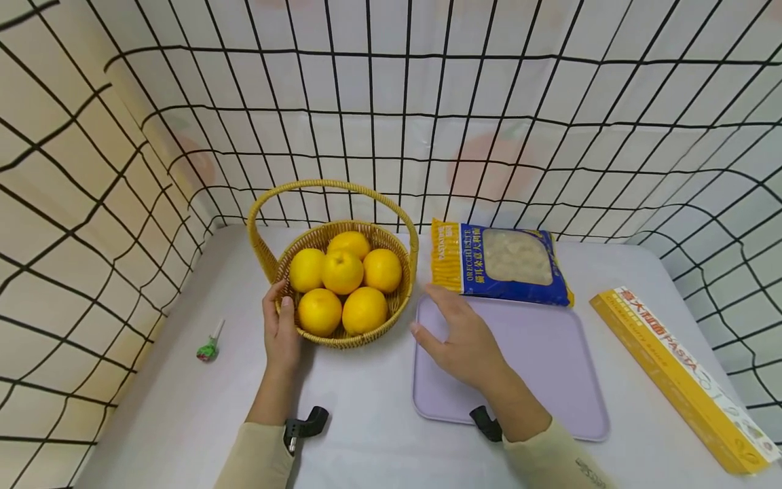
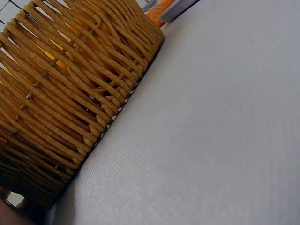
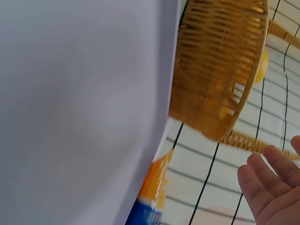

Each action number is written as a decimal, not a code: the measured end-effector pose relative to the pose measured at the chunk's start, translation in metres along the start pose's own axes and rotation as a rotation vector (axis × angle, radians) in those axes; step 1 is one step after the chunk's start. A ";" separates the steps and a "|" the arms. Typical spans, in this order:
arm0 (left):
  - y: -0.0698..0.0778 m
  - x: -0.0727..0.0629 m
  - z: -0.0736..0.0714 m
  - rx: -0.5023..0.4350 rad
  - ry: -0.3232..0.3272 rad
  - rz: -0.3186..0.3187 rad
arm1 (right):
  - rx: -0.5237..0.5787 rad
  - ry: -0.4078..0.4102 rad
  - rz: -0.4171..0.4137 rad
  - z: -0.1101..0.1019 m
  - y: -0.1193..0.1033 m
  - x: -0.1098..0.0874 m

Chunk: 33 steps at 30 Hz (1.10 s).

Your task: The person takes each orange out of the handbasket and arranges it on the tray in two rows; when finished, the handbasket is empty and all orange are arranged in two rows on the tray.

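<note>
Remotely, I am noting the left hand (image 1: 283,334) gripping the basket (image 1: 339,342) of yellow fruit (image 1: 342,272) just left of frame centre, apparently steadying it, while the right hand (image 1: 466,345) is hovering, fingers extended, over the tray (image 1: 546,370).

Basket (image 1: 345,343) with fruit (image 1: 342,272) inside stands left of tray (image 1: 531,360)

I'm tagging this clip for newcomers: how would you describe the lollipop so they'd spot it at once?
On the white table, in the head view, find the basket of yellow fruit that the left hand grips. Look left past that hand to the lollipop, lying by itself. It is far smaller than the basket, with a green wrapper and a thin, pale stick.
</note>
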<state>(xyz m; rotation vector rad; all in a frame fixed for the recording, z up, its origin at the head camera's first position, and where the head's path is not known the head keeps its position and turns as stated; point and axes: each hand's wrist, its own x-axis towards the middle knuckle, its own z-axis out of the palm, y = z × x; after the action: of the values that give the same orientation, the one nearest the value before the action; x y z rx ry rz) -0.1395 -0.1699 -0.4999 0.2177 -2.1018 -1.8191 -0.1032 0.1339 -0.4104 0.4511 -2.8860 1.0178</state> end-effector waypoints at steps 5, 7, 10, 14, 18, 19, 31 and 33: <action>-0.001 0.001 0.000 0.003 0.009 0.002 | 0.033 -0.016 -0.049 0.010 -0.015 0.011; 0.000 0.002 0.000 0.004 0.013 0.001 | 0.037 -0.026 -0.063 0.014 -0.021 0.017; 0.000 0.002 0.000 0.005 0.013 0.007 | 0.034 -0.039 -0.077 0.019 -0.028 0.025; 0.001 0.002 0.000 0.023 0.007 -0.002 | 0.017 -0.041 -0.104 0.024 -0.036 0.036; 0.002 0.001 0.000 0.045 0.006 -0.021 | -0.004 -0.045 -0.125 0.029 -0.043 0.049; 0.002 0.001 0.000 0.049 0.007 -0.023 | -0.010 -0.051 -0.121 0.030 -0.045 0.052; 0.001 0.002 0.001 0.039 0.012 -0.025 | -0.015 -0.044 -0.125 0.049 -0.047 0.094; 0.001 0.001 0.001 0.034 0.010 -0.025 | 0.005 -0.038 -0.122 0.052 -0.048 0.100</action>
<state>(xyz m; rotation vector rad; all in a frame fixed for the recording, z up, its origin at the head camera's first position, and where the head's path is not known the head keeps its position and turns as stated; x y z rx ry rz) -0.1411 -0.1693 -0.4989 0.2627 -2.1332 -1.7936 -0.1827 0.0403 -0.4084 0.6451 -2.8483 1.0080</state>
